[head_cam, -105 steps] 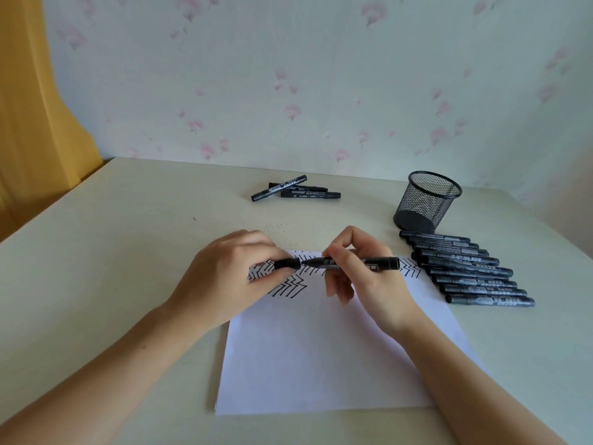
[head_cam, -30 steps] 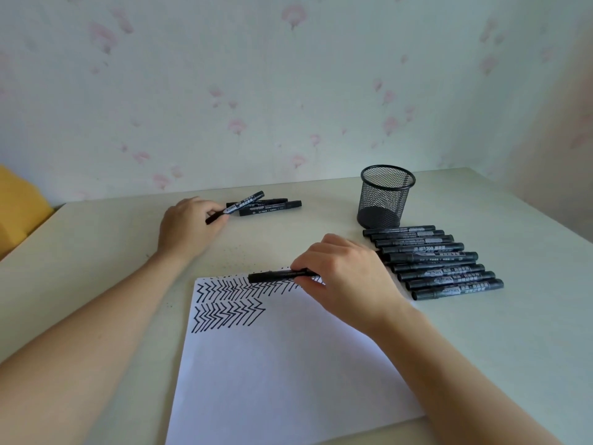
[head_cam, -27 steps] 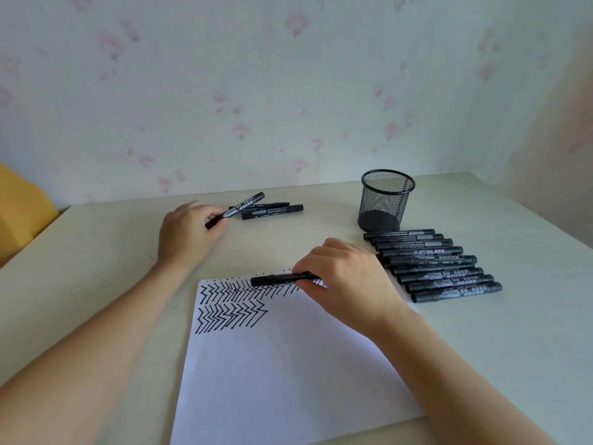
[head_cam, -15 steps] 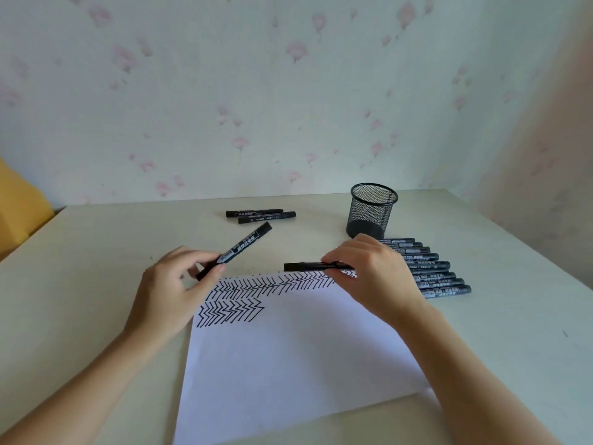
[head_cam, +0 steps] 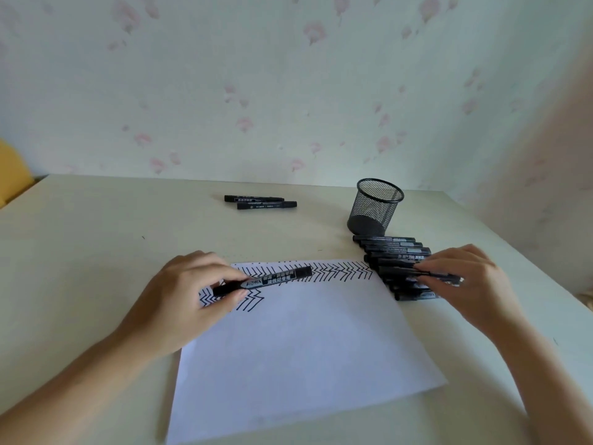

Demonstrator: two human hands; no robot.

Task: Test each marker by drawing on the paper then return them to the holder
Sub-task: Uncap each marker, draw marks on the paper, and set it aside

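A white paper (head_cam: 305,348) lies on the table, with black zigzag lines along its top edge. My left hand (head_cam: 179,303) holds a capped black marker (head_cam: 276,277) between thumb and fingers over the paper's top left. My right hand (head_cam: 468,284) is over the near end of a row of several black markers (head_cam: 391,250) right of the paper. Its thumb and fingers pinch another black marker (head_cam: 449,277) lying on that row. The black mesh holder (head_cam: 375,203) stands upright behind the row, and no marker shows above its rim.
Two more black markers (head_cam: 260,202) lie side by side at the back middle of the table (head_cam: 96,236). A wall runs behind the table and along its right side. Something yellow (head_cam: 12,175) shows at the far left edge.
My left hand picked a marker from the back group and brought it over the paper. My right hand carried its marker from the paper's top edge to the row on the right.
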